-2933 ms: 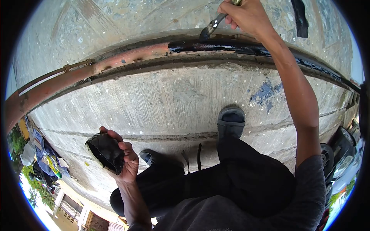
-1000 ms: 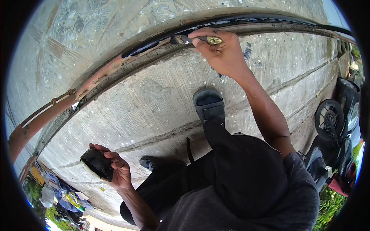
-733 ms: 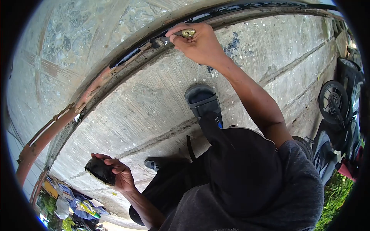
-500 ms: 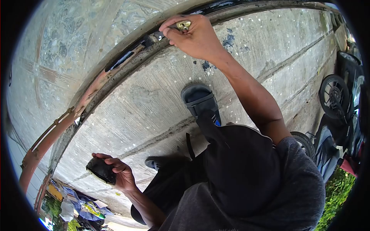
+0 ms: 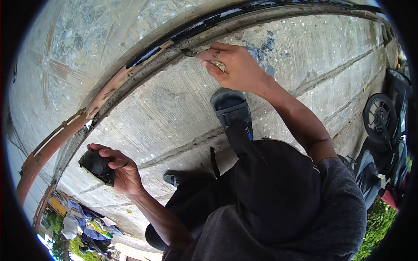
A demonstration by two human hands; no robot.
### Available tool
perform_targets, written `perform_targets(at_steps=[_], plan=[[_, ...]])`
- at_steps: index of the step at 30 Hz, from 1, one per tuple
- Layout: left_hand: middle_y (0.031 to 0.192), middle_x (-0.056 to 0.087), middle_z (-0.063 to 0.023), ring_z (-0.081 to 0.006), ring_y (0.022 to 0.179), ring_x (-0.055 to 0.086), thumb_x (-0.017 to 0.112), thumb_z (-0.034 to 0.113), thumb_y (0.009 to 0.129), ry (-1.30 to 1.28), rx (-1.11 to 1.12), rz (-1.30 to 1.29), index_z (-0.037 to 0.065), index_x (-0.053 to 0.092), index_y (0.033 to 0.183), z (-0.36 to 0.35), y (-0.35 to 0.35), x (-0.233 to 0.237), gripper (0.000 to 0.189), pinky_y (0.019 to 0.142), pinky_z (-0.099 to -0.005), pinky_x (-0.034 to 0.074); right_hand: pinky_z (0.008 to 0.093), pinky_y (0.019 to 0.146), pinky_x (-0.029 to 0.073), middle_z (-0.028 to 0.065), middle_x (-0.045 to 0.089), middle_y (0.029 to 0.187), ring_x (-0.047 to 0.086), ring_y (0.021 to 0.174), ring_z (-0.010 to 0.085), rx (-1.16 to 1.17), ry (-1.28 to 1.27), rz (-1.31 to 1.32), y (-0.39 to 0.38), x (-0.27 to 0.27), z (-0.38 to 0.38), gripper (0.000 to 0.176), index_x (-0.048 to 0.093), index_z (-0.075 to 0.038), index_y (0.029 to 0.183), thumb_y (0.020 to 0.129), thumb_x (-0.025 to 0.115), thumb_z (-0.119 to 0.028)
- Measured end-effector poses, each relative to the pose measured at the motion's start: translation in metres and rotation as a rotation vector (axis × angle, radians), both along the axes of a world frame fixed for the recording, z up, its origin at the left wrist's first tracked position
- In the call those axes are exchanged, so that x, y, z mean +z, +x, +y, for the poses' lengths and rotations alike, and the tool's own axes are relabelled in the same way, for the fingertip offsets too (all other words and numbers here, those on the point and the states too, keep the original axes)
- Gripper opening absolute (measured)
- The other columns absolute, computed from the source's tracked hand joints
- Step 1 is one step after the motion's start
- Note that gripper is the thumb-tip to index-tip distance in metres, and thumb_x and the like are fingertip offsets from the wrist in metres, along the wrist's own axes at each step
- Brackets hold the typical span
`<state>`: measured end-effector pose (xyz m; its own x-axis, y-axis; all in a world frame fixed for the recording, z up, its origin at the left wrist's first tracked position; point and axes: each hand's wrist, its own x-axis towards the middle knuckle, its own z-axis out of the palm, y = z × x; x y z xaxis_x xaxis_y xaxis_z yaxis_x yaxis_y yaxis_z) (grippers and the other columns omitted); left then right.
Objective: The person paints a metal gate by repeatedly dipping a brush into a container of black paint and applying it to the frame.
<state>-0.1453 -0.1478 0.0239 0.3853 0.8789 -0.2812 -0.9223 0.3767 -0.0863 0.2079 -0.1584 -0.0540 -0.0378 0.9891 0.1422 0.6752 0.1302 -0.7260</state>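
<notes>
no text, label, brand, number or sign can be read. the dark container (image 5: 96,165) in the left hand (image 5: 119,174) and the brush (image 5: 217,65) in the right hand (image 5: 237,69) show no legible marking. the blue patch (image 5: 261,43) on the concrete floor (image 5: 174,113) is a shapeless stain. the motorcycle (image 5: 383,124) at the right edge is too small and blurred to read.

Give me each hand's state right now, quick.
Left hand: closed on a small black paint-smeared container.
Right hand: closed on a thin paintbrush, its tip at the black-painted rail.
</notes>
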Motion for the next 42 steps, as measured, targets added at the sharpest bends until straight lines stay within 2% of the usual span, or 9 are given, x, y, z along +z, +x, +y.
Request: perform_targets(at_steps=[1,5,10,16,19,29,36,40,42], plan=[[0.134,0.055,-0.0079,-0.0289,0.117,0.056,0.062,0.018,0.091,0.025,-0.017,-0.002,0.009,0.053,0.131,0.011,0.004,-0.001,0.042,0.086,-0.0424,0.055,0.0342,0.06,0.053,0.0107,0.065,0.091,0.063,0.066,0.0261,0.038,0.021,-0.012,-0.004,-0.009,-0.001,0.024,0.069,-0.01,0.109,0.086,0.063,-0.009],[0.134,0.055,-0.0083,-0.0292,0.119,0.055,0.063,0.01,0.089,0.095,-0.133,-0.014,0.008,0.05,0.134,0.054,0.02,-0.004,0.047,0.089,-0.0424,0.055,0.0353,0.064,0.054,0.0094,0.065,0.093,0.065,0.073,0.0277,0.078,0.089,-0.083,-0.012,-0.021,0.014,0.026,0.068,-0.011,0.112,0.087,0.063,-0.009],[0.136,0.05,-0.0206,-0.0358,0.125,0.05,0.059,0.011,0.091,0.102,-0.183,0.033,-0.001,0.044,0.136,0.1,0.023,-0.007,0.049,0.099,-0.0478,0.051,0.0356,0.065,0.055,0.0083,0.064,0.095,0.065,0.074,0.0281,0.038,0.199,-0.074,-0.015,-0.007,0.003,0.026,0.067,-0.014,0.113,0.088,0.062,-0.011],[0.139,0.046,-0.0227,-0.0407,0.128,0.045,0.055,0.024,0.095,0.195,-0.201,0.052,0.002,0.045,0.136,0.102,0.006,-0.023,0.048,0.101,-0.0488,0.049,0.0336,0.063,0.054,0.0079,0.064,0.091,0.065,0.075,0.0242,0.119,0.193,-0.3,-0.032,-0.017,0.017,0.023,0.068,-0.012,0.11,0.087,0.063,-0.008],[0.138,0.047,-0.0227,-0.0405,0.127,0.047,0.049,0.028,0.098,0.187,-0.16,0.111,0.002,0.046,0.136,0.086,-0.005,-0.035,0.046,0.099,-0.0481,0.051,0.0347,0.063,0.055,0.0094,0.062,0.092,0.064,0.07,0.0264,0.09,0.393,-0.174,-0.036,-0.001,0.014,0.025,0.068,-0.01,0.109,0.085,0.065,-0.01],[0.129,0.054,-0.0246,-0.0411,0.121,0.052,0.043,0.032,0.1,0.241,-0.095,0.128,-0.003,0.047,0.131,0.06,-0.02,-0.052,0.047,0.096,-0.0461,0.053,0.0345,0.06,0.053,0.0098,0.064,0.09,0.065,0.069,0.0276,0.098,0.328,-0.295,-0.051,0.006,0.018,0.021,0.069,-0.011,0.108,0.087,0.066,-0.011],[0.136,0.049,-0.024,-0.04,0.124,0.05,0.041,0.031,0.101,0.331,-0.008,0.165,-0.002,0.044,0.135,0.062,-0.028,-0.058,0.048,0.099,-0.0454,0.051,0.0295,0.064,0.051,0.0113,0.066,0.079,0.066,0.07,0.0212,-0.082,-0.046,0.143,-0.054,0.031,-0.013,0.017,0.071,-0.007,0.104,0.088,0.067,-0.011],[0.134,0.05,-0.0244,-0.0401,0.125,0.049,0.04,0.031,0.101,0.373,-0.014,0.098,-0.002,0.044,0.136,0.066,-0.028,-0.057,0.048,0.1,-0.045,0.051,0.0284,0.064,0.048,0.0124,0.064,0.081,0.06,0.066,0.021,-0.001,-0.059,-0.088,-0.054,0.019,-0.01,0.019,0.071,-0.007,0.105,0.087,0.068,-0.013],[0.127,0.054,-0.0221,-0.0376,0.118,0.053,0.039,0.034,0.102,0.327,0.005,0.124,-0.001,0.047,0.131,0.065,-0.026,-0.057,0.046,0.094,-0.0435,0.053,0.035,0.064,0.05,0.0145,0.061,0.082,0.061,0.067,0.0289,0.073,0.032,-0.273,-0.063,0.02,-0.006,0.024,0.068,-0.007,0.111,0.088,0.065,-0.012]])
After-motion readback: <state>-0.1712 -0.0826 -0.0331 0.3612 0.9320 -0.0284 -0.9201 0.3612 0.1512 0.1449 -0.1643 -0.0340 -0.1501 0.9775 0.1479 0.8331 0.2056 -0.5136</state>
